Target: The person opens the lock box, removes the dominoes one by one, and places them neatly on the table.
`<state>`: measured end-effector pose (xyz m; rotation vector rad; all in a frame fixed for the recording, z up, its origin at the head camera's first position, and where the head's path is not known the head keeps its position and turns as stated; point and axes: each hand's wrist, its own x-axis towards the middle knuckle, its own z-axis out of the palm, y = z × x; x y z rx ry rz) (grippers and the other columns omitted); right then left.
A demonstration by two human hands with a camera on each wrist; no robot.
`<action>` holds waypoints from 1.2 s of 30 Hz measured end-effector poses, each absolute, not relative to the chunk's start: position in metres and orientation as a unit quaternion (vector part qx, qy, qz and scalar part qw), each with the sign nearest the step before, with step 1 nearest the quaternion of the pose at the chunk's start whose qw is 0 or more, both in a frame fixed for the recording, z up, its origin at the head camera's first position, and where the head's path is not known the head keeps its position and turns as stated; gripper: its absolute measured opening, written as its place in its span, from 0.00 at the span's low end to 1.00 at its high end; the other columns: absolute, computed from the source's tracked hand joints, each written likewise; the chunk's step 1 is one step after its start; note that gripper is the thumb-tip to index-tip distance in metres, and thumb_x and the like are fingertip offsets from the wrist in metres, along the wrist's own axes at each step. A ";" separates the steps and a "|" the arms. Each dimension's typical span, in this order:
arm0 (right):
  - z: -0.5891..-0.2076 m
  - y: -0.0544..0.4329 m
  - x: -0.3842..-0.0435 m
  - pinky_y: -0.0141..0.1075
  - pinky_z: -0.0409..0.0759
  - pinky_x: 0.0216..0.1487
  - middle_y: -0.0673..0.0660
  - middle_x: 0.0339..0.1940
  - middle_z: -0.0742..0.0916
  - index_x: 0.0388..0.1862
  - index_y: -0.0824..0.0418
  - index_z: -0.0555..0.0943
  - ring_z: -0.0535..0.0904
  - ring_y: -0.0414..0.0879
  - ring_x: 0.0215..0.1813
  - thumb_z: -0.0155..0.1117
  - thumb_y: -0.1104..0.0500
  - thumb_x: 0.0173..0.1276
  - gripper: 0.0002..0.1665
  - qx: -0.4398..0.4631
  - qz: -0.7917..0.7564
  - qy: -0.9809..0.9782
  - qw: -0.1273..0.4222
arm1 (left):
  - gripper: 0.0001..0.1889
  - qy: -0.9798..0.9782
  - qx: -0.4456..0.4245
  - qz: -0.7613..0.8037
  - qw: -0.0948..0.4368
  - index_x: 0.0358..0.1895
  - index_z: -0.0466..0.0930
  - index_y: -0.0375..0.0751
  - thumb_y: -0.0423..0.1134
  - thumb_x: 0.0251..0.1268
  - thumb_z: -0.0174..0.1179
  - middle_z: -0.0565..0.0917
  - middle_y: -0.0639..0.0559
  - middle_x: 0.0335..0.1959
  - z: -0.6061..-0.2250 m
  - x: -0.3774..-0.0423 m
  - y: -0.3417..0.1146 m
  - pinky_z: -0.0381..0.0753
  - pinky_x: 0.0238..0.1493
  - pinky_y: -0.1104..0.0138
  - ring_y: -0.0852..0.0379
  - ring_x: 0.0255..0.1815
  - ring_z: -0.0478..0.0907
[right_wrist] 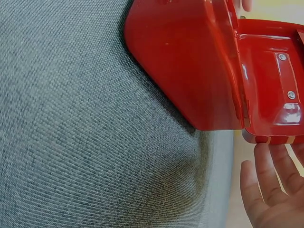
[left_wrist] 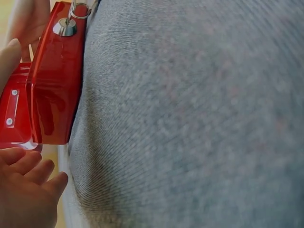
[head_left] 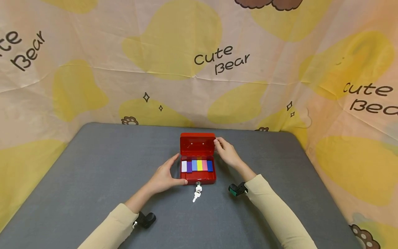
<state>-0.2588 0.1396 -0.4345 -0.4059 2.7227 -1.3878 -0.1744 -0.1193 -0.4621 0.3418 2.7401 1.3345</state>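
A red metal cash box (head_left: pixel 199 179) stands on the table with its lid (head_left: pixel 196 145) raised. Inside it, a row of several coloured strips (head_left: pixel 199 165) runs from white through purple, light blue, yellow and pink to dark blue. Keys (head_left: pixel 197 192) hang from the silver lock (left_wrist: pixel 64 27) on its front. Along the left side spreads my left hand (head_left: pixel 163 177), thumb at the front corner and fingers extended towards the back. My right hand (head_left: pixel 229 154) touches the raised lid's right edge; its fingers (right_wrist: pixel 269 173) look fairly straight in the right wrist view, the thumb hidden there.
The grey table top (head_left: pixel 93 180) spreads around the box. Behind it and at the sides hangs a printed cloth (head_left: pixel 174 38) with yellow patches and lettering. A dark wrist device (head_left: pixel 237 189) sits at the right cuff, another (head_left: pixel 147 220) at the left.
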 end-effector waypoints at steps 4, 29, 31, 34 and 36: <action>-0.435 0.139 -0.259 0.43 0.79 0.49 0.58 0.53 0.80 0.57 0.58 0.70 0.80 0.52 0.50 0.42 0.44 0.73 0.24 -0.131 -0.452 0.882 0.030 | 0.54 0.894 0.111 0.433 0.042 0.71 0.53 0.44 0.52 0.36 0.73 0.63 0.44 0.68 -0.464 -0.176 -0.118 0.69 0.58 0.45 0.44 0.66 0.61; -0.435 0.140 -0.259 0.43 0.79 0.50 0.57 0.52 0.81 0.56 0.57 0.71 0.79 0.51 0.49 0.43 0.45 0.73 0.22 -0.130 -0.452 0.882 0.028 | 0.51 0.897 0.120 0.423 0.032 0.69 0.57 0.42 0.49 0.37 0.73 0.67 0.43 0.64 -0.469 -0.178 -0.112 0.75 0.53 0.49 0.46 0.61 0.68; -0.435 0.140 -0.259 0.43 0.79 0.50 0.57 0.52 0.81 0.56 0.57 0.71 0.79 0.51 0.49 0.43 0.45 0.73 0.23 -0.131 -0.453 0.881 0.029 | 0.50 0.896 0.125 0.425 0.029 0.68 0.58 0.42 0.48 0.37 0.73 0.68 0.42 0.64 -0.469 -0.179 -0.113 0.74 0.53 0.49 0.46 0.61 0.70; -0.435 0.141 -0.258 0.43 0.79 0.50 0.58 0.53 0.80 0.57 0.57 0.71 0.79 0.51 0.49 0.42 0.45 0.73 0.23 -0.133 -0.455 0.880 0.029 | 0.49 0.895 0.130 0.425 0.025 0.68 0.58 0.41 0.48 0.37 0.73 0.68 0.42 0.63 -0.469 -0.180 -0.113 0.74 0.54 0.49 0.46 0.60 0.71; -0.434 0.141 -0.258 0.43 0.79 0.50 0.58 0.53 0.80 0.57 0.58 0.71 0.80 0.51 0.49 0.42 0.45 0.73 0.23 -0.134 -0.456 0.880 0.029 | 0.49 0.895 0.131 0.426 0.024 0.68 0.59 0.41 0.48 0.37 0.73 0.69 0.42 0.63 -0.469 -0.180 -0.114 0.73 0.54 0.49 0.46 0.60 0.71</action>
